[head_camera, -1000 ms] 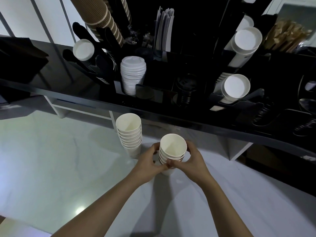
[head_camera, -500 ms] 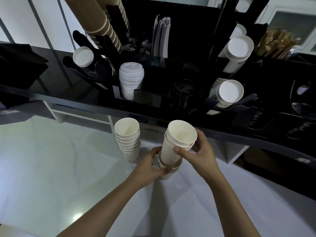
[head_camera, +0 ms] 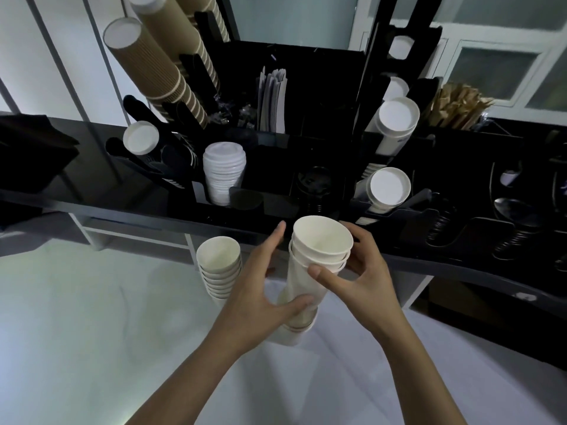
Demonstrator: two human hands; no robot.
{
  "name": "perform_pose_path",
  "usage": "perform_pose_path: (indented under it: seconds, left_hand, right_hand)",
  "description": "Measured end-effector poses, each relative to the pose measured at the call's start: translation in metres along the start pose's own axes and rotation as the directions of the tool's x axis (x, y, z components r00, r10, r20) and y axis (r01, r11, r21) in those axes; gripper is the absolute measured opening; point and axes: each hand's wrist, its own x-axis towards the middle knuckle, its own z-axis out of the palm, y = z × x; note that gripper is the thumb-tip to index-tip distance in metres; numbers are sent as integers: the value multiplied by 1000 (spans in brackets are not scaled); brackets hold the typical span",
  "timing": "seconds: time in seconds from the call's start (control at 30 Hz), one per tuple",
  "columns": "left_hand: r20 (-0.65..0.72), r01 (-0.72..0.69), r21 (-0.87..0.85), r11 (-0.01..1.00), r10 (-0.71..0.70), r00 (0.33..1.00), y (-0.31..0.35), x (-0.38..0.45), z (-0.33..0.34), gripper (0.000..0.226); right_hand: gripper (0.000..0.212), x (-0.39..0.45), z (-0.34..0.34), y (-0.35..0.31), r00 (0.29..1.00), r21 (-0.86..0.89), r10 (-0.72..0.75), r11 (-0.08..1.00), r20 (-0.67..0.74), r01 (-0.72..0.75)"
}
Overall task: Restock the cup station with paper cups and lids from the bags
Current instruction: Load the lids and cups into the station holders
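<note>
Nearest, the left hand (head_camera: 260, 289) curled round the lower stack of smooth white paper cups (head_camera: 296, 328), while the right hand (head_camera: 356, 271) gripped the upper nested cups (head_camera: 316, 250) at their rolled rims. Their long axis stood nearly upright, tilted right. Farther left stood another cup stack (head_camera: 219, 265), beyond it the black cup station (head_camera: 276, 207) with ribbed white lids (head_camera: 224, 173).

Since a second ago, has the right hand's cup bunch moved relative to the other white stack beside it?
Yes. The cup bunch in the right hand has risen, its rim now above the neighbouring cup stack, near the black counter edge.
</note>
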Motion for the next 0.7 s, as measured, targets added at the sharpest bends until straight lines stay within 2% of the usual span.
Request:
perform_pose_path:
  seconds: [0.17,0.43,0.57,0.7]
  left_hand:
    - [12,-114,59,992,113,994,22,7,-4,103]
    - [-35,-143,44,989,144,989,35,14,-3,93]
    - [-94,-124,-97,988,115,989,48,19,-9,90]
    - [-155,-177,-263,948,140,978,66,35,-17,92]
  right_hand:
    - [80,0,-1,-13,999,12,-33,999,-2,33]
    - [80,-2,-5,-27,998,34,-63,997,-4,63]
    - [80,-6,-9,-37,996,56,-82,995,27,80]
    - [81,-6,-15,-43,994,75,-93,993,61,88]
